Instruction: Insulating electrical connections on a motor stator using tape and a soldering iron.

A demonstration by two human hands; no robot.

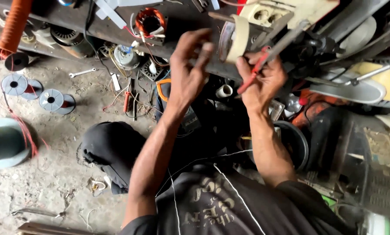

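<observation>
Head view, looking down. The roll of tape (236, 38) stands on edge at the rim of the dark bench (116, 30), between the two raised hands and touching both. The left hand (190, 72) pinches at its near face with curled fingers; the right hand (260, 82) grips red-handled pliers (252, 75) (long axis slanting up toward the roll's right side). Wire spools (51, 100) lie well apart on the floor.

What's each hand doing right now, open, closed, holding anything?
Left hand: fingers pinched at the motor part; whether it grips cannot be told.
Right hand: closed on red-handled tool.
</observation>
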